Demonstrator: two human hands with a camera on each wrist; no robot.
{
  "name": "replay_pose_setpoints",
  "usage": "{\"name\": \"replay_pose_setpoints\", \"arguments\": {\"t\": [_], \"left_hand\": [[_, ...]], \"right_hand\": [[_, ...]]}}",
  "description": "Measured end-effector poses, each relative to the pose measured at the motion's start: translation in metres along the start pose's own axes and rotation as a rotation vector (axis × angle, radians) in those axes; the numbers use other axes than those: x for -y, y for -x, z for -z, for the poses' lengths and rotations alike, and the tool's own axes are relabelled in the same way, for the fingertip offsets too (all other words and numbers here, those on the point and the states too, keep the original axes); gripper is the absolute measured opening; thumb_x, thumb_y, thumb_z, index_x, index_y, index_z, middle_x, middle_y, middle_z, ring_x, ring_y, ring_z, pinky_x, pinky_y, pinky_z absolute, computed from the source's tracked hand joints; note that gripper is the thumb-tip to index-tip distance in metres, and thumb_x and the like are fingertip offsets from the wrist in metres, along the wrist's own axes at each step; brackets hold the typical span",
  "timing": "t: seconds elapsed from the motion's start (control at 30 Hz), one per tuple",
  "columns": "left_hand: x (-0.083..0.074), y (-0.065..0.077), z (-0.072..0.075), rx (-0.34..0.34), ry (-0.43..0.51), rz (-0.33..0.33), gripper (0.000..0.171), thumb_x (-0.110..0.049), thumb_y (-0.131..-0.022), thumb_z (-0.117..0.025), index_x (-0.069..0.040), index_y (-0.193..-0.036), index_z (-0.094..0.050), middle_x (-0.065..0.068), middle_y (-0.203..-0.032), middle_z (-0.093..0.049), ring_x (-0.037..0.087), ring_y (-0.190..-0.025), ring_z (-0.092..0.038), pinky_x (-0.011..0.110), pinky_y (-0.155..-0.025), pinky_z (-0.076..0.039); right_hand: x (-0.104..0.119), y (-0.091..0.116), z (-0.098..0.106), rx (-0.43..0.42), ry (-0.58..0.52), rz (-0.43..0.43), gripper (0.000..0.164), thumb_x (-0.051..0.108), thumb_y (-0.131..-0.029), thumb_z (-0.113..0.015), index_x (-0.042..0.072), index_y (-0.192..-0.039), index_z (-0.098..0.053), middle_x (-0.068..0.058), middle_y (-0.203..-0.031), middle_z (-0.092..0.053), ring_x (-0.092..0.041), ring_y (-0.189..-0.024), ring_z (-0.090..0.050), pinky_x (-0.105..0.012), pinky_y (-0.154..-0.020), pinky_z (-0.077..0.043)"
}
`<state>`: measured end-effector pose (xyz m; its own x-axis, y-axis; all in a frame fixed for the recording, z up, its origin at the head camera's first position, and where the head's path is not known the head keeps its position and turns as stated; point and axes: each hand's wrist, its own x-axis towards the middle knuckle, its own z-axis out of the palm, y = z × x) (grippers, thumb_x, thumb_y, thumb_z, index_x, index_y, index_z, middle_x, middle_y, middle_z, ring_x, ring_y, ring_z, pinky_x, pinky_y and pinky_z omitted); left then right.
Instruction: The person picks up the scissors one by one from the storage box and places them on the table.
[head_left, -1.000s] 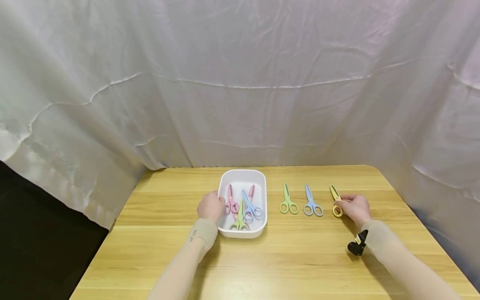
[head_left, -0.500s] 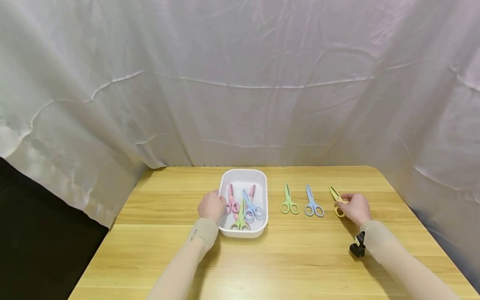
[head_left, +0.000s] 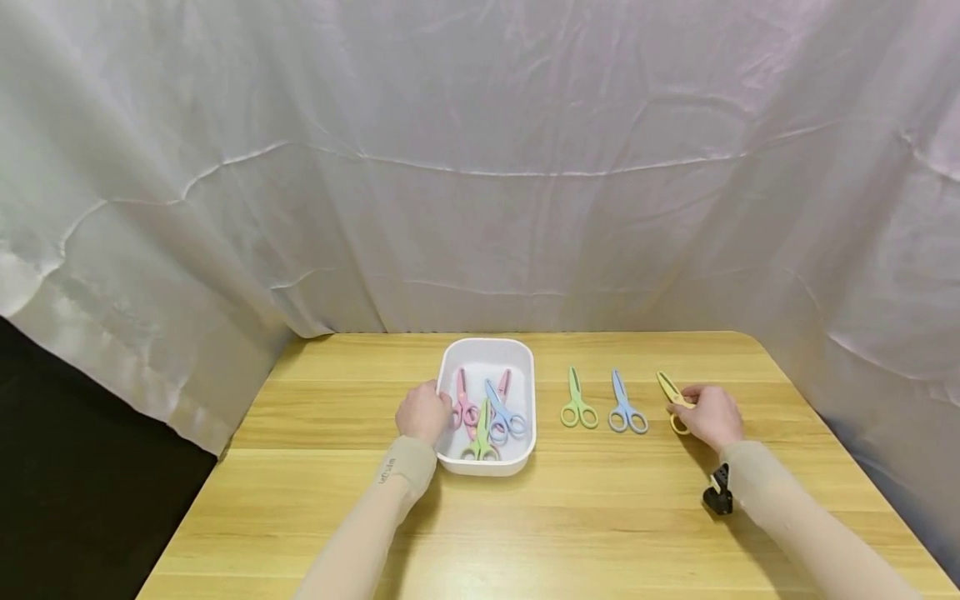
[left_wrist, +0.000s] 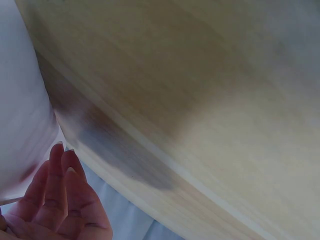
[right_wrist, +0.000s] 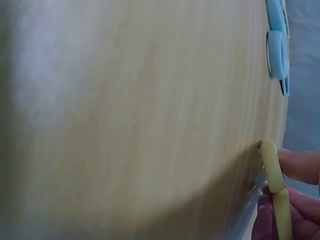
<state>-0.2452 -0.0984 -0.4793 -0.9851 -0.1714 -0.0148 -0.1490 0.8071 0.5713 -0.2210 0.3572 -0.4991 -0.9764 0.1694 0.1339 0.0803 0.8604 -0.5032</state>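
At the left side of the white plastic box (head_left: 487,469), my left hand (head_left: 424,412) grips the rim; the left wrist view shows its fingers (left_wrist: 55,187) along the outer wall. Pink scissors (head_left: 462,404), blue scissors (head_left: 497,402) and green scissors (head_left: 483,425) lie loosely overlapping inside the box. On the right, my right hand (head_left: 712,415) pinches yellow scissors (head_left: 672,390) by the handles, their tip pointing away and to the left. Thumb and fingers partly cover the handle loops (right_wrist: 273,167).
Between the box and my right hand lie another pair of green scissors (head_left: 575,402) and another blue pair (head_left: 621,400), side by side with tips pointing away. A pale curtain (head_left: 510,233) hangs behind the wooden table (head_left: 570,533).
The yellow scissors have turned slightly on the table, tip to the left and handles to the right, with my right hand on them. My left hand and the box stay where they were.
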Motion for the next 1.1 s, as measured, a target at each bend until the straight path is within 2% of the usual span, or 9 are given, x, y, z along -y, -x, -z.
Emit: {"name": "replay_pose_setpoints", "arguments": {"t": [0.17, 0.33, 0.43, 0.63, 0.77, 0.83, 1.0, 1.1], "left_hand": [[-0.002, 0.002, 0.001, 0.007, -0.013, -0.001, 0.031, -0.022, -0.097, -0.056, -0.007, -0.121, -0.07, 0.015, -0.098, -0.076, 0.027, -0.079, -0.07, 0.042, -0.07, -0.058], [-0.003, 0.003, 0.002, 0.019, -0.013, 0.003, 0.031, -0.022, -0.098, -0.057, -0.006, -0.122, -0.069, 0.014, -0.098, -0.076, 0.027, -0.082, -0.069, 0.042, -0.073, -0.058], [-0.003, 0.003, 0.003, 0.025, -0.013, 0.004, 0.032, -0.022, -0.098, -0.057, -0.006, -0.122, -0.069, 0.014, -0.098, -0.076, 0.027, -0.083, -0.069, 0.043, -0.073, -0.059], [-0.003, 0.002, 0.003, 0.023, -0.025, 0.009, 0.033, -0.023, -0.098, -0.056, -0.007, -0.124, -0.068, 0.015, -0.1, -0.076, 0.028, -0.083, -0.071, 0.043, -0.073, -0.059], [-0.003, 0.001, 0.003, 0.014, -0.025, 0.004, 0.033, -0.023, -0.098, -0.056, -0.007, -0.124, -0.068, 0.015, -0.1, -0.076, 0.028, -0.083, -0.072, 0.043, -0.072, -0.06], [-0.002, 0.001, 0.003, 0.015, -0.023, 0.003, 0.033, -0.023, -0.098, -0.056, -0.007, -0.124, -0.068, 0.015, -0.1, -0.076, 0.028, -0.083, -0.072, 0.043, -0.072, -0.06], [-0.002, 0.002, 0.002, 0.022, -0.02, 0.008, 0.032, -0.023, -0.099, -0.055, -0.006, -0.122, -0.069, 0.014, -0.098, -0.076, 0.028, -0.083, -0.071, 0.043, -0.073, -0.06], [-0.002, 0.002, 0.002, 0.018, -0.021, 0.003, 0.033, -0.023, -0.098, -0.055, -0.007, -0.124, -0.069, 0.015, -0.101, -0.076, 0.029, -0.085, -0.072, 0.044, -0.074, -0.06]], "right_hand": [[-0.001, 0.0, 0.001, 0.024, 0.038, 0.006, 0.046, 0.027, -0.088, -0.075, -0.008, -0.117, -0.068, -0.03, -0.11, -0.07, -0.045, -0.096, -0.066, -0.051, -0.072, -0.051], [-0.004, 0.001, 0.002, 0.025, 0.066, 0.015, 0.04, 0.03, -0.088, -0.074, -0.003, -0.109, -0.069, -0.02, -0.098, -0.069, -0.031, -0.079, -0.062, -0.037, -0.062, -0.045], [-0.006, 0.002, 0.003, 0.036, 0.067, 0.013, 0.039, 0.032, -0.088, -0.074, -0.002, -0.105, -0.068, -0.015, -0.092, -0.067, -0.026, -0.075, -0.058, -0.031, -0.059, -0.04], [-0.014, -0.001, 0.007, 0.086, -0.009, -0.042, 0.054, 0.044, -0.095, -0.063, -0.006, -0.115, -0.065, -0.023, -0.104, -0.07, -0.034, -0.088, -0.066, -0.035, -0.067, -0.049], [-0.026, -0.002, 0.013, 0.126, -0.089, -0.071, 0.063, 0.048, -0.098, -0.057, -0.009, -0.123, -0.062, -0.028, -0.11, -0.067, -0.035, -0.096, -0.065, -0.034, -0.074, -0.049], [-0.034, -0.002, 0.016, 0.141, -0.122, -0.062, 0.062, 0.046, -0.098, -0.059, -0.01, -0.123, -0.061, -0.027, -0.109, -0.067, -0.03, -0.093, -0.063, -0.03, -0.073, -0.049], [-0.05, 0.001, 0.019, 0.174, -0.168, -0.015, 0.054, 0.039, -0.095, -0.066, -0.009, -0.119, -0.063, -0.018, -0.102, -0.068, -0.007, -0.081, -0.056, -0.018, -0.067, -0.048], [-0.054, 0.003, 0.019, 0.192, -0.178, -0.01, 0.051, 0.04, -0.093, -0.069, -0.006, -0.115, -0.065, -0.012, -0.097, -0.068, -0.003, -0.077, -0.054, -0.017, -0.064, -0.047]]}}
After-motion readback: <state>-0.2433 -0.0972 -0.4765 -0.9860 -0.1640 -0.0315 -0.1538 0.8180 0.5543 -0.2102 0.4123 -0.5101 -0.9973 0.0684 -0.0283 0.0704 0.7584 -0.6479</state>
